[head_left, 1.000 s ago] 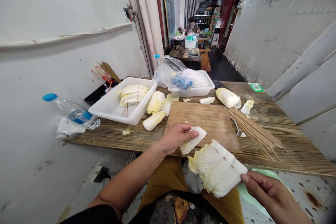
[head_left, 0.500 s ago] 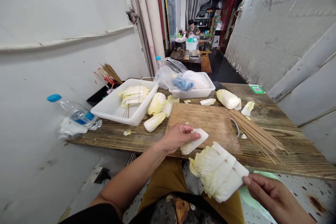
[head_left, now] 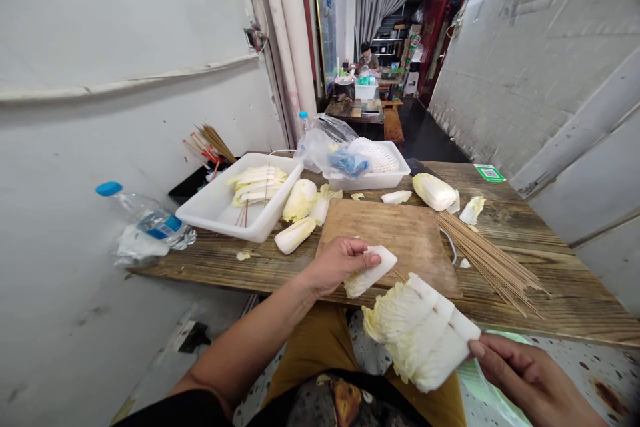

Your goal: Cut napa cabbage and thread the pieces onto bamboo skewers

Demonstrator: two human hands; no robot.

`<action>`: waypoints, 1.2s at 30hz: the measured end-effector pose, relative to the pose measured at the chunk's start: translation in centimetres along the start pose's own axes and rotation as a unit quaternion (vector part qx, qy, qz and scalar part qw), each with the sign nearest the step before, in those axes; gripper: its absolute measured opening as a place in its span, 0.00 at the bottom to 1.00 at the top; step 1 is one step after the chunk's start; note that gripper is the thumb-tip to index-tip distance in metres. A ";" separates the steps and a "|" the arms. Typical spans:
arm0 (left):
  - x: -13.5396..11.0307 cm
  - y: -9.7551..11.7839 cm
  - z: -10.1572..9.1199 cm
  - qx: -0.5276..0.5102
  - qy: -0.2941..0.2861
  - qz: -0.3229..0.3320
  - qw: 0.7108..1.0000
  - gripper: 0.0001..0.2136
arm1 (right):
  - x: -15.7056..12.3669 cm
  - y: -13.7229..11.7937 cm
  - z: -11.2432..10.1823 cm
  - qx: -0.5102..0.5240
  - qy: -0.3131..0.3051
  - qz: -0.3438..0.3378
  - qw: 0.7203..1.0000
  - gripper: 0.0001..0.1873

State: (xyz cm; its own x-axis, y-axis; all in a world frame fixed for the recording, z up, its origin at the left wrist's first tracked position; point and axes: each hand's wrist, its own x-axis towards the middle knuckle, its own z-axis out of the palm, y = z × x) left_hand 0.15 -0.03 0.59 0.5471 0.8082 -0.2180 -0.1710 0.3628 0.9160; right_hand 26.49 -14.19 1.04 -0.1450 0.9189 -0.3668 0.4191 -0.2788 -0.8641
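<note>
Over the near edge of the cutting board, my left hand pinches a pale piece of napa cabbage leaf between thumb and fingers. My right hand is closed on the white end of several overlapping napa cabbage leaves, held above my lap. A thin wooden skewer pokes out from these leaves toward the left piece; most of its length is hidden. Small brown marks show on the leaves. Loose skewers lie fanned out right of the board.
A white tub at the left holds skewered cabbage. Cabbage chunks lie beside it. Behind the board stands another tub with plastic bags. Half a cabbage lies at the back right. A water bottle is at the left. Another person sits far back.
My right hand and its leaves have shifted slightly right and down. My left hand keeps almost the same place and grip.
</note>
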 end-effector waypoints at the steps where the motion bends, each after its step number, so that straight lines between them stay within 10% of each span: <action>1: 0.0 0.0 0.0 0.003 0.000 -0.001 1.000 0.17 | 0.0 0.1 0.0 0.001 0.003 -0.001 1.000 0.15; 36: 0.2 -1.0 -0.6 -0.148 -0.049 -0.043 0.987 0.13 | -0.1 0.0 1.8 0.009 0.080 -0.076 0.994 0.14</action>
State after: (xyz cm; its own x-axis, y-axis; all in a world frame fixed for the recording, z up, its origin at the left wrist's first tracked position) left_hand 0.00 0.06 -0.61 0.6437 0.7254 -0.2438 -0.3446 0.5592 0.7540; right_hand 24.88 -14.79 0.49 -0.0607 0.9829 -0.1737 0.3878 -0.1371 -0.9115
